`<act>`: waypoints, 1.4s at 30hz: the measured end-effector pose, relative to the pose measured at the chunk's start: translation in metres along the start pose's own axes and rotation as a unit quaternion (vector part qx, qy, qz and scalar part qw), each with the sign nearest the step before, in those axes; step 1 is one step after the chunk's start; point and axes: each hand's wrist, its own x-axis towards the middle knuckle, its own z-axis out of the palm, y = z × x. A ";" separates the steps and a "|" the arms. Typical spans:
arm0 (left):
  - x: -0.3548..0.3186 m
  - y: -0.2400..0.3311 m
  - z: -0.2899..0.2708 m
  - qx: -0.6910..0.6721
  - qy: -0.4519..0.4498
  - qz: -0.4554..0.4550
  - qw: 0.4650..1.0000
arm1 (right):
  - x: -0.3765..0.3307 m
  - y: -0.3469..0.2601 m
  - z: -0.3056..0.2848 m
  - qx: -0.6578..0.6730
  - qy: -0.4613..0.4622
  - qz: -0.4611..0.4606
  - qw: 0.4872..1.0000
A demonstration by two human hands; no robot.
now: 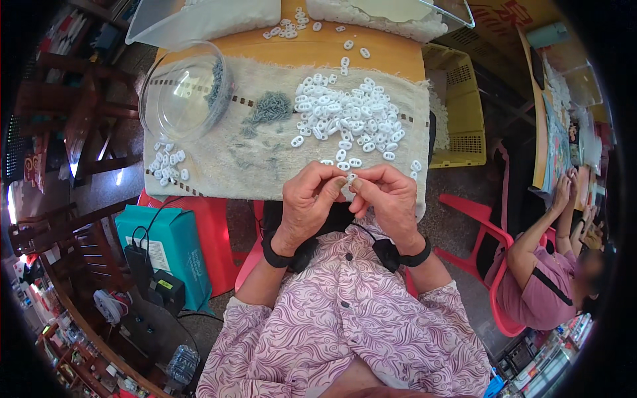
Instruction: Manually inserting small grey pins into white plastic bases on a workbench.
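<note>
Close to the cloth's near edge, my left hand [310, 202] and my right hand [385, 199] meet fingertip to fingertip. Between them they pinch a small white oval plastic piece with two holes [351, 178]. Just beyond my fingers spreads a big heap of similar white pieces [361, 109]. To its left lies a small mound of thin grey pegs [273, 106]. A smaller group of white pieces [170, 162] sits at the cloth's left corner. Whether a grey peg is also between my fingertips, I cannot tell.
A clear round tub [147, 99] with grey pegs in it leans at the left of the beige cloth [259, 179]. White-filled bins [219, 23] stand at the back. A yellow crate [468, 99] is right of the table. Another person [537, 278] sits at far right.
</note>
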 end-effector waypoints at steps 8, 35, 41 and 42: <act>-0.001 0.006 0.003 0.080 -0.008 0.039 0.996 | -0.004 -0.002 0.001 -0.013 -0.005 0.002 1.000; -0.002 0.004 0.004 -0.028 0.012 -0.040 0.999 | 0.000 0.003 -0.001 -0.031 -0.009 -0.028 0.999; 0.000 0.003 0.004 0.057 0.012 0.032 0.998 | 0.001 0.000 0.000 -0.014 -0.018 -0.004 1.000; 0.000 0.003 0.004 0.082 0.012 0.042 0.996 | 0.001 -0.001 0.000 -0.010 -0.018 0.007 1.000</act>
